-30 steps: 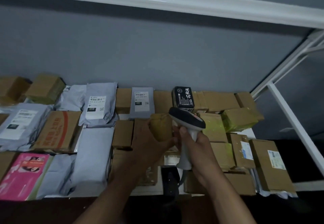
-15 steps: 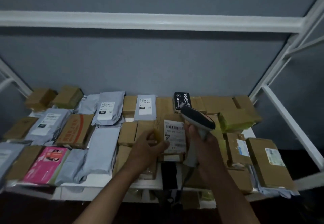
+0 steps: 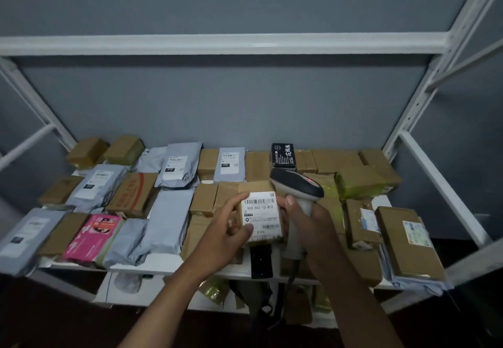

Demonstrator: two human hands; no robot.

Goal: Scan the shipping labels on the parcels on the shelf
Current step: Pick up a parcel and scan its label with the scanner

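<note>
A small cardboard parcel (image 3: 260,188) is tipped up over the middle of the shelf, its white shipping label (image 3: 261,215) with a barcode facing me. My left hand (image 3: 227,234) pinches the parcel's left side, with the forefinger on its top corner and the thumb on the label's lower edge. Just right of it my right hand (image 3: 313,226) grips the pale handle of a barcode scanner (image 3: 298,184). The scanner's dark head sits above the parcel's top right corner. Several more parcels cover the white shelf (image 3: 174,267).
Grey mailer bags (image 3: 181,164) and brown boxes (image 3: 408,240) lie in rows, with a pink packet (image 3: 94,234) front left and a black box (image 3: 283,154) at the back. White uprights (image 3: 441,184) frame the right side. A lower shelf holds more packets.
The parcel has been turned from its brown side to show its label, and now sits more upright. The scanner stays beside it. My view has pulled back and tilted up.
</note>
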